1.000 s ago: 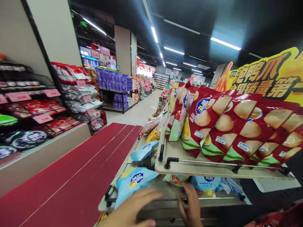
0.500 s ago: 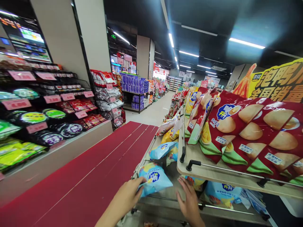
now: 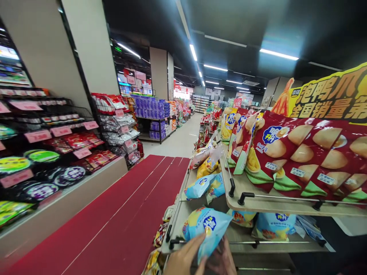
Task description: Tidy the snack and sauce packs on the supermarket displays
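At the front corner of the lower shelf (image 3: pixel 197 204), a light-blue snack bag (image 3: pixel 210 221) with a dark-blue logo sits tilted, its near edge raised. My left hand (image 3: pixel 185 256) grips the bag's near left side, fingers bent over its front. Against its right edge is my right hand (image 3: pixel 225 258), blurred and partly hidden, with the bag between both hands. Behind it on the same shelf lie another light-blue bag (image 3: pixel 199 187) and a yellow bag (image 3: pixel 208 166). Further right, under the upper shelf, stands one more blue bag (image 3: pixel 273 225).
Large dark-red bags (image 3: pixel 298 152) printed with eggs fill the upper shelf (image 3: pixel 275 204), which juts out on the right. Metal rails (image 3: pixel 176 204) edge the shelves. A red platform (image 3: pixel 123 214) runs along the left, beside racks of packaged goods (image 3: pixel 71 172).
My hands have come together around the front blue bag; the right hand was apart from it before. The bag has tilted, its near edge lifting. The view has turned slightly right.
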Action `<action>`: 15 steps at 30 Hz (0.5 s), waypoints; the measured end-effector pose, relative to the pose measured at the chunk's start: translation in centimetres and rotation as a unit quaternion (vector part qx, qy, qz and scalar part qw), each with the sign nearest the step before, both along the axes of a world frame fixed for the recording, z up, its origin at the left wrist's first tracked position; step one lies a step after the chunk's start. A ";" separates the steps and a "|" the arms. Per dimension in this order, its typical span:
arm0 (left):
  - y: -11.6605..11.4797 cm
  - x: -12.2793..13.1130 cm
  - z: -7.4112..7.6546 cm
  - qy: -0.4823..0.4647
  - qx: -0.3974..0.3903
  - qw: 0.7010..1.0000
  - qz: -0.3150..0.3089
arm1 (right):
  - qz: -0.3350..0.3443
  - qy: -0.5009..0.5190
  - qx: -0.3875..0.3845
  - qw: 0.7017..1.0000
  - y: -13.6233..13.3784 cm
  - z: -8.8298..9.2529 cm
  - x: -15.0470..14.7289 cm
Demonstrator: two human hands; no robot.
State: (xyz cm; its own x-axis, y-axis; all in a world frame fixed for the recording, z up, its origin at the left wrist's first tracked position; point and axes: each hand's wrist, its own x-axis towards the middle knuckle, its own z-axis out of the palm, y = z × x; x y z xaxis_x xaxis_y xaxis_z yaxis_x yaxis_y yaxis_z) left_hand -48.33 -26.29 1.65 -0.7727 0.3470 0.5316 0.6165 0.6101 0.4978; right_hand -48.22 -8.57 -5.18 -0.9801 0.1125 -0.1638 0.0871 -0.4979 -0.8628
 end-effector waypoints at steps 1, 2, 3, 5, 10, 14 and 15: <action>0.4 -0.2 -0.6 0.003 -0.030 0.998 -0.059 | -0.026 -0.011 0.007 1.000 0.2 0.1 0.3; 0.8 -0.4 -1.1 -0.004 -0.058 0.991 -0.119 | -0.051 -0.028 0.018 0.998 0.5 0.2 0.5; 1.2 -0.6 -1.3 -0.022 -0.082 0.982 -0.171 | -0.072 -0.045 0.035 0.996 0.9 0.3 0.6; 1.9 -0.9 -1.0 -0.078 -0.110 0.959 -0.250 | -0.093 -0.061 0.085 0.990 1.9 0.5 0.6; 1.8 -1.5 2.7 -0.157 -0.059 0.929 -0.330 | -0.148 -0.002 0.188 0.971 5.1 1.9 1.8; 0.7 -4.1 4.6 -0.103 -0.029 0.976 -0.190 | -0.135 0.092 0.348 0.923 8.5 5.5 4.0; 0.7 -4.8 4.7 -0.095 -0.036 0.981 -0.166 | -0.107 0.114 0.401 0.903 9.3 6.6 4.6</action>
State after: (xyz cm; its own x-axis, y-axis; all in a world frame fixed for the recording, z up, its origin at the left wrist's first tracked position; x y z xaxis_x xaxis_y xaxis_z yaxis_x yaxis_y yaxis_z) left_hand -53.12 -25.64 6.34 -0.6933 0.6276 0.3543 0.6879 0.4297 0.5849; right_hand -43.62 0.70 1.46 -0.9198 0.2955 0.2580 -0.1633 0.3095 -0.9368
